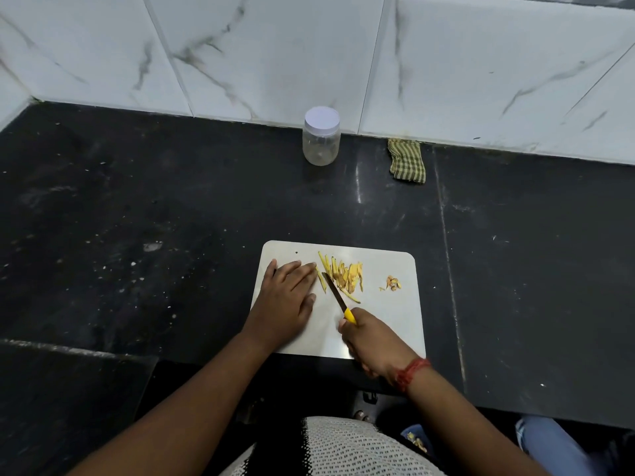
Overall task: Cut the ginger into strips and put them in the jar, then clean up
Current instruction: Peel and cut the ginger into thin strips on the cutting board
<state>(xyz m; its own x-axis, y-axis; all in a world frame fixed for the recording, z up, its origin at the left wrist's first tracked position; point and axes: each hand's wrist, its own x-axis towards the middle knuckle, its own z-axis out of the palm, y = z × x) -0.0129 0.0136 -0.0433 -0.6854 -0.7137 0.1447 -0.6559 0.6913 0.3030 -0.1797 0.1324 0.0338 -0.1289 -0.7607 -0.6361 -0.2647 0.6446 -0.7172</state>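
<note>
A white cutting board (388, 324) lies on the black counter near its front edge. Yellow ginger strips (343, 274) lie in a loose pile at the board's far middle. A few small ginger scraps (392, 282) sit apart to their right. My left hand (287, 300) rests flat on the board's left part, fingers straight, fingertips next to the strips. My right hand (372, 341) grips the yellow handle of a small knife (336, 294), whose dark blade points up-left into the strips. A clear jar (321, 138) with a white lid stands by the wall, lid on.
A folded green checked cloth (407, 161) lies right of the jar against the marble wall. The black counter (171, 218) carries small crumbs and specks to the left of the board. A gap below the counter edge shows the floor and a blue bin rim.
</note>
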